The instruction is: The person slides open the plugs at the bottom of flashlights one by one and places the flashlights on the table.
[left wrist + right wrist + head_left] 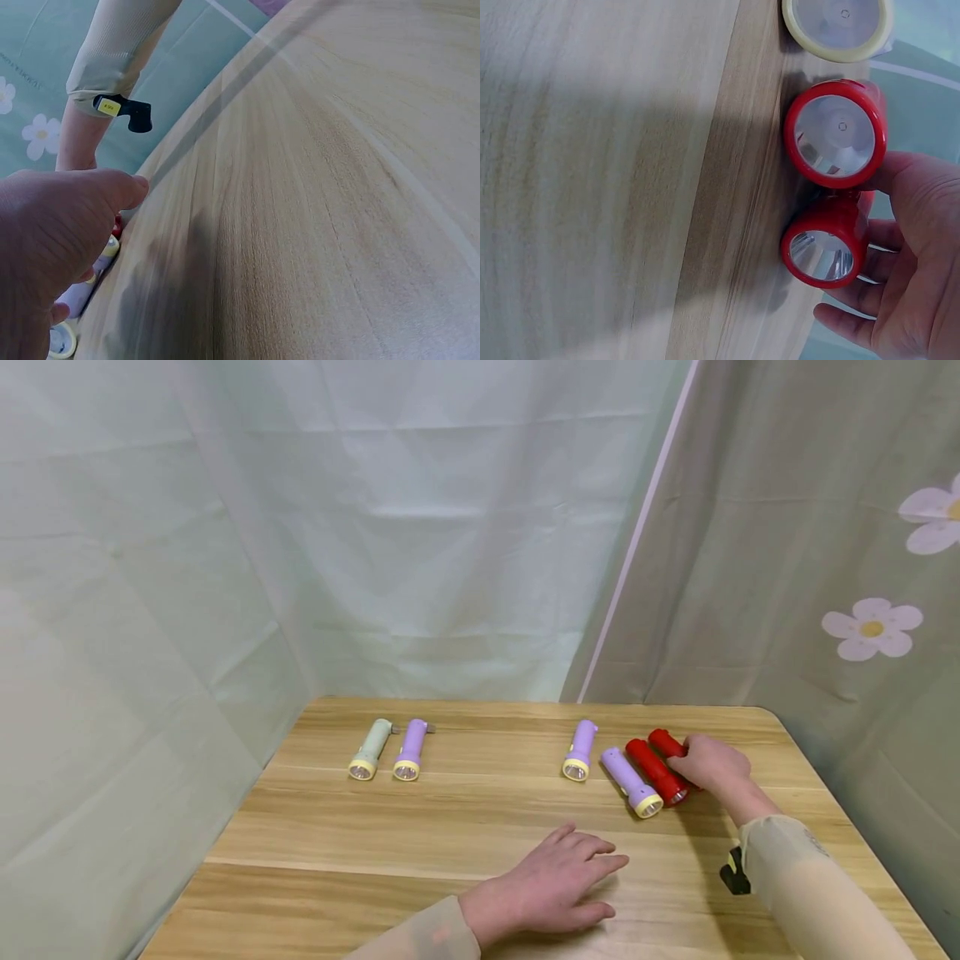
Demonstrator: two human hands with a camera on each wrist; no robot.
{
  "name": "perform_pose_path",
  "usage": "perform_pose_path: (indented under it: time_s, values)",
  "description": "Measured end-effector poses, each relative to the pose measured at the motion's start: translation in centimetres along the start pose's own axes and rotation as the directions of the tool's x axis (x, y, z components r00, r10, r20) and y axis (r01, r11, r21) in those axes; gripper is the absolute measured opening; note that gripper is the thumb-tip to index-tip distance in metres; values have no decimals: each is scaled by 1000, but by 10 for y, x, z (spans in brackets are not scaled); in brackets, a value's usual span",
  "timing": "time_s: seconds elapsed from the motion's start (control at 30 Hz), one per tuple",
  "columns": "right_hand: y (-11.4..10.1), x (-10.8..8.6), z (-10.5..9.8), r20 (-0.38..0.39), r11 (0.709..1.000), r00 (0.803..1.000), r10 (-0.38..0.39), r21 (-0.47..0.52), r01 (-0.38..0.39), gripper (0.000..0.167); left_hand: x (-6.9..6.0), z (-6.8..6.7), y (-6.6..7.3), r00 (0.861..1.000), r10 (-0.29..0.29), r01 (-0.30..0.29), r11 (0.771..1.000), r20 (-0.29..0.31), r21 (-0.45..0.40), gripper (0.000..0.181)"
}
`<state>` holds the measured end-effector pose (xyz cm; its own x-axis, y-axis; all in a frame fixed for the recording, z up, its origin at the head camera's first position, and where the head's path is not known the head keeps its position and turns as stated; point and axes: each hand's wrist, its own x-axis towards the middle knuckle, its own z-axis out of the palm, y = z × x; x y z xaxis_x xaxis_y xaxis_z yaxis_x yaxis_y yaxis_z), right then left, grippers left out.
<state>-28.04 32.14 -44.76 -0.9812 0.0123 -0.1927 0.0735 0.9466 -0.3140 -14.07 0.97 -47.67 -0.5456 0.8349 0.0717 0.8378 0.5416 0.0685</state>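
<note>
My right hand (712, 764) curls its fingers round the rightmost red flashlight (666, 743) on the wooden table. In the right wrist view the thumb of this hand (922, 255) lies between that flashlight (826, 247) and the other red flashlight (835, 133). Left of the red pair, a purple flashlight (630, 782) lies slanted with its yellow-rimmed head toward the front. My left hand (555, 881) hovers over the front of the table, fingers spread and holding nothing; in the left wrist view the hand (56, 247) shows at the left edge.
Another purple flashlight (580, 750) lies left of the slanted one. Farther left are a pale green flashlight (371, 749) and a purple flashlight (411, 749), side by side. Curtains surround the table (337, 843) at the back and sides.
</note>
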Motion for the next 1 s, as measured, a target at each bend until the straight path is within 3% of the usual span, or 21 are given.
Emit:
perform_pose_path:
  time_s: [0.33,0.73,1.0]
  values:
    - [3,2,2,-33,999,999,-19,-34,18,27,-1,1,-1,1000,-13,13,1000,3,-14,62]
    - [7,6,3,-32,999,999,-25,-42,24,24,-4,2,-5,1000,-11,10,1000,-22,-18,61]
    - [6,6,0,-18,999,1000,-18,-48,17,28,-5,2,-9,1000,-19,19,999,-7,-39,61]
